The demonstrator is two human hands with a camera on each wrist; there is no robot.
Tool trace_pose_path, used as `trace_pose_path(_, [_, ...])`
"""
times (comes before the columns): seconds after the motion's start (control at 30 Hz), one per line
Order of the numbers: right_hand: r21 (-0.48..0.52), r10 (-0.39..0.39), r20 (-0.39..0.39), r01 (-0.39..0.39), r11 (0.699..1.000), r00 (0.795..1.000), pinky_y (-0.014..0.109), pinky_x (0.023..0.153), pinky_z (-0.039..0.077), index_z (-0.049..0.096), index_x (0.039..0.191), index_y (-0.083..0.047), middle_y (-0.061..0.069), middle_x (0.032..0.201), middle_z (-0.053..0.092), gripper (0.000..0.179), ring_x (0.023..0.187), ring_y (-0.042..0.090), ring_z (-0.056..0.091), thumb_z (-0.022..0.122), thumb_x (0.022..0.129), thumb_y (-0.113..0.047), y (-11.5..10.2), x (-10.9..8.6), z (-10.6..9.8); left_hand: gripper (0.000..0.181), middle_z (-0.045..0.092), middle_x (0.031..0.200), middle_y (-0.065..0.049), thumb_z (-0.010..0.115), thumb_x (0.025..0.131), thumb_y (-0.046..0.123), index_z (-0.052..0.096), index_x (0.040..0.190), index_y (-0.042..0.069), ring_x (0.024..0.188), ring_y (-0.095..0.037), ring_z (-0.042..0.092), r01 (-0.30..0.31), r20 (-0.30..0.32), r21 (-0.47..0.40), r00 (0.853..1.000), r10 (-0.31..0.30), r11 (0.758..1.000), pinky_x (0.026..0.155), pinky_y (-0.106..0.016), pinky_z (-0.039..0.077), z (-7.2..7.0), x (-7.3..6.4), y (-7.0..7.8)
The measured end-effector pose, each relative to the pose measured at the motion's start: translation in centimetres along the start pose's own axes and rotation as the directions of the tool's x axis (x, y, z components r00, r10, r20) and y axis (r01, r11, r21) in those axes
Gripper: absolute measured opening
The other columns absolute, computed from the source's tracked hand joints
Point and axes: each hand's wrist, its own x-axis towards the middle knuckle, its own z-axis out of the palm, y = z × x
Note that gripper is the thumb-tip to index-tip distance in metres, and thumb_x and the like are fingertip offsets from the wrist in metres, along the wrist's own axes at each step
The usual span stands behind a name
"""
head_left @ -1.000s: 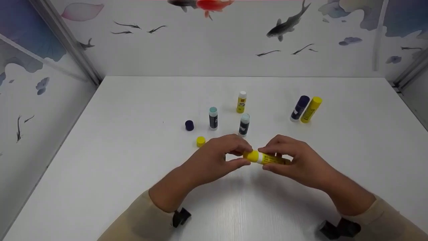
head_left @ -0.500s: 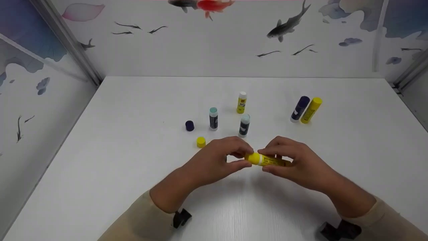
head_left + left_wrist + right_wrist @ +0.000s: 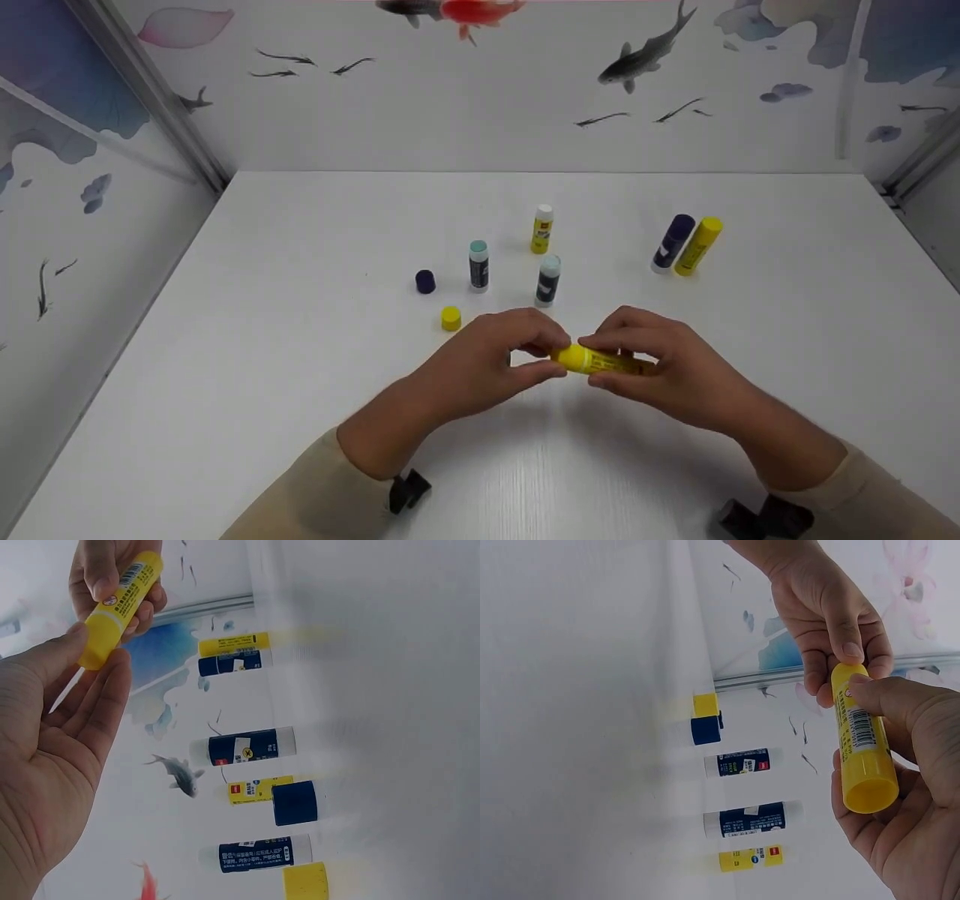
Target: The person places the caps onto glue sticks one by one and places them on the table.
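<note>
Both hands hold one yellow glue stick [image 3: 615, 363] above the table's near middle, lying nearly level. My left hand [image 3: 480, 367] pinches its yellow cap [image 3: 570, 358] between thumb and fingers. The fingers and thumb of my right hand [image 3: 675, 360] grip the body. A thin pale band shows between cap and body. In the left wrist view, a barcode and small print face out on the glue stick [image 3: 122, 596]. The right wrist view shows the hollow-looking base end of the glue stick [image 3: 870, 791] by the right palm.
Beyond the hands stand two uncapped navy glue sticks [image 3: 478, 268] and a small yellow one with a white top [image 3: 541, 229]. A navy cap [image 3: 425, 282] and a yellow cap [image 3: 451, 319] sit to their left. Capped navy [image 3: 673, 244] and yellow [image 3: 698, 247] sticks stand at the right.
The white band between cap and body has narrowed as the left hand shifted slightly right and toward me with the cap. The right hand keeps its grip; the standing sticks are unmoved.
</note>
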Motion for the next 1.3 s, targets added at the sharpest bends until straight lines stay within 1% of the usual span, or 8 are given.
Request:
trace_pose_path(0.2, [0.0,-0.022,-0.019,0.022,1.0,1.0,0.022,0.067,0.056,0.077,0.12,-0.029,-0.011,0.103,0.065,0.036,0.087,0.01,0.061,0.084,0.088,-0.014,-0.04,-0.05,0.11,0.026,0.073,0.121,0.001,0.075,0.096,0.016,0.07,0.121,0.011,0.106,-0.007,0.066,0.019,0.0,0.007,1.0,-0.019,1.0,0.095,-0.018,0.056,0.01,-0.02,0.33])
trace_pose_path(0.37, [0.003,-0.049,-0.024,0.049,0.999,0.999,0.021,0.066,0.056,0.078,0.12,-0.026,-0.01,0.104,0.065,0.034,0.085,0.01,0.06,0.083,0.089,-0.013,-0.21,-0.13,0.13,0.027,0.074,0.12,-0.001,0.076,0.094,0.014,0.071,0.12,0.01,0.105,-0.007,0.067,0.025,-0.007,-0.018,1.0,-0.025,1.0,0.095,-0.021,0.058,0.09,0.05,0.5])
trace_pose_path(0.57, [0.013,-0.028,-0.046,0.029,0.999,0.999,0.022,0.071,0.061,0.078,0.118,-0.026,-0.011,0.105,0.067,0.035,0.088,0.01,0.063,0.084,0.087,-0.012,-0.54,-0.11,0.16,0.028,0.075,0.12,-0.001,0.076,0.094,0.014,0.072,0.122,0.011,0.104,-0.006,0.068,0.01,-0.028,-0.022,1.0,-0.011,1.0,0.095,-0.026,0.06,0.21,0.02,0.43])
trace_pose_path(0.73, [0.009,-0.015,-0.041,0.016,1.0,0.999,0.023,0.075,0.062,0.078,0.119,-0.026,-0.011,0.106,0.068,0.035,0.091,0.01,0.065,0.083,0.088,-0.012,-0.7,-0.09,0.17,0.03,0.075,0.12,-0.001,0.076,0.094,0.014,0.073,0.124,0.01,0.103,-0.006,0.068,0.005,-0.04,-0.017,0.999,-0.006,1.0,0.094,-0.028,0.061,0.26,0.01,0.48])
trace_pose_path(1.0, [-0.009,-0.01,-0.038,0.01,1.0,0.999,0.023,0.074,0.061,0.078,0.119,-0.028,-0.013,0.105,0.067,0.034,0.089,0.01,0.064,0.084,0.088,-0.014,-0.72,-0.05,0.16,0.03,0.075,0.12,-0.001,0.077,0.094,0.013,0.073,0.124,0.01,0.104,-0.006,0.069,0.021,-0.042,-0.005,0.999,-0.021,1.0,0.095,-0.027,0.06,0.38,-0.08,0.75])
trace_pose_path(1.2, [-0.006,-0.009,-0.021,0.009,1.0,1.0,0.022,0.074,0.061,0.077,0.12,-0.027,-0.011,0.105,0.067,0.032,0.089,0.01,0.063,0.082,0.09,-0.016,-0.61,-0.1,0.14,0.029,0.075,0.12,-0.001,0.076,0.094,0.014,0.073,0.123,0.01,0.105,-0.006,0.069,0.029,-0.037,0.017,0.999,-0.028,0.999,0.096,-0.026,0.06,0.53,-0.11,0.76])
trace_pose_path(1.3, [-0.001,-0.02,-0.02,0.02,1.0,1.0,0.022,0.073,0.06,0.077,0.121,-0.025,-0.01,0.105,0.067,0.033,0.089,0.01,0.064,0.082,0.09,-0.015,-0.54,-0.12,0.19,0.028,0.075,0.121,0.0,0.076,0.095,0.014,0.073,0.123,0.01,0.105,-0.006,0.069,0.035,-0.026,0.035,0.999,-0.034,0.999,0.096,-0.023,0.059,0.6,-0.06,0.73])
